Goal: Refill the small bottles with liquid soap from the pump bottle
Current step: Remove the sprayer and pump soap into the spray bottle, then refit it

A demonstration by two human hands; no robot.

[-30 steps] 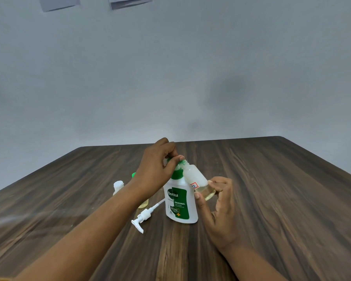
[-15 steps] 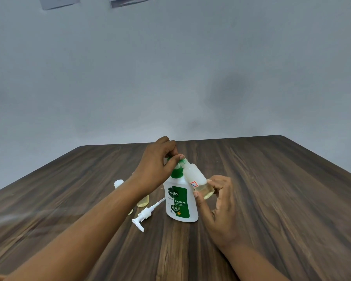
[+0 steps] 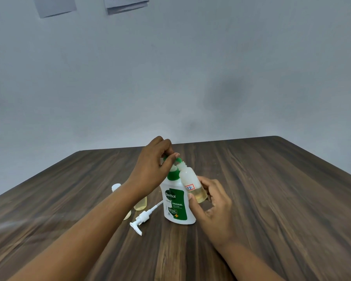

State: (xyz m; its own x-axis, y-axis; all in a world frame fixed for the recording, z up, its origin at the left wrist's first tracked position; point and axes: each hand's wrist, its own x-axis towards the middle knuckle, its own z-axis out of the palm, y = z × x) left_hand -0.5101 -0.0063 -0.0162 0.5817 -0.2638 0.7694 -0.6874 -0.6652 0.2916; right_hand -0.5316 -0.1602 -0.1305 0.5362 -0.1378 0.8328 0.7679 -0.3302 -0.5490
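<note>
The white and green Dettol soap bottle [image 3: 177, 205] stands upright at the table's middle with its pump removed. My right hand [image 3: 211, 201] holds a small clear bottle [image 3: 192, 184], tilted, with a red-edged label and a little yellow liquid at its base. My left hand [image 3: 152, 169] pinches a green cap [image 3: 175, 159] at the small bottle's neck, above the Dettol bottle's mouth. The white pump head [image 3: 141, 220] lies on the table left of the Dettol bottle.
Two more small bottles with yellow liquid [image 3: 140, 204] stand behind my left forearm, one showing a white cap [image 3: 116, 187]. The dark wooden table [image 3: 272, 199] stretches wide on both sides. A grey wall with two paper sheets [image 3: 126, 3] rises behind.
Both hands and the small bottle keep nearly the same pose. The view has shifted slightly, and the green cap stays pinched at the small bottle's neck.
</note>
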